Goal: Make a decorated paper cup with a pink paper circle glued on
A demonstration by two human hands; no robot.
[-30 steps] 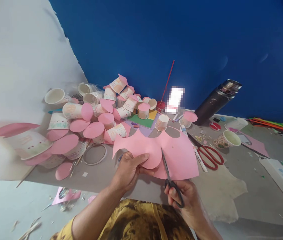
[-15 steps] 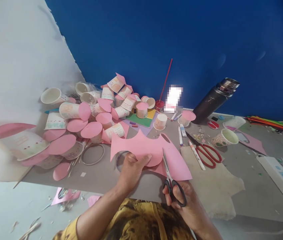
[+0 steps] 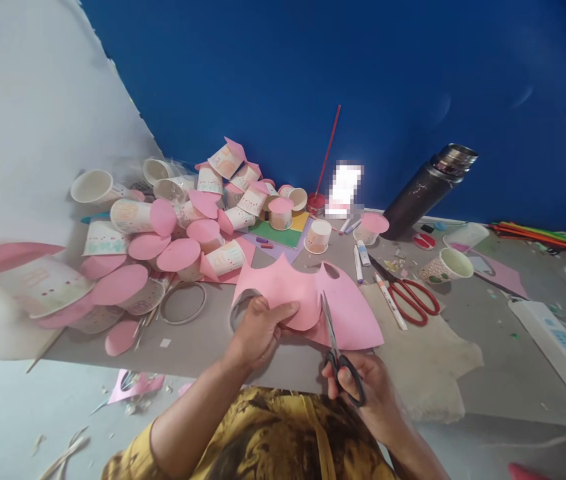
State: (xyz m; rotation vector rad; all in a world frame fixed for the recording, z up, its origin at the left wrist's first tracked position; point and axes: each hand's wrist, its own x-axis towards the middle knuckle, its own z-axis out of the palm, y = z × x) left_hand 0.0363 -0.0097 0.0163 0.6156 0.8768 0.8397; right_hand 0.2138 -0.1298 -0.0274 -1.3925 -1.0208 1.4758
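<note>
A sheet of pink paper (image 3: pixel 283 280) with scalloped cut edges is pinched in my left hand (image 3: pixel 257 327), the thumb lying on top. My right hand (image 3: pixel 363 387) has its fingers through the handles of black-handled scissors (image 3: pixel 331 333). Their blades sit at the cut between a rounded part of the paper and the wide flap on the right. A grey ring of tape (image 3: pixel 237 310) shows just behind my left hand, partly covered by the paper. Another grey ring (image 3: pixel 183 303) lies flat on the table to the left.
Many paper cups with pink discs (image 3: pixel 177 255) are heaped at the left. Red-handled scissors (image 3: pixel 415 300), a marker (image 3: pixel 391 307) and a beige cloth (image 3: pixel 427 360) lie to the right. A dark flask (image 3: pixel 423 197) leans by the blue wall; a power strip (image 3: pixel 557 353) lies far right.
The scissor blades look closer together, and the pink paper has shifted and curled slightly in my left hand. The whole view has moved a little. Both hands keep their hold.
</note>
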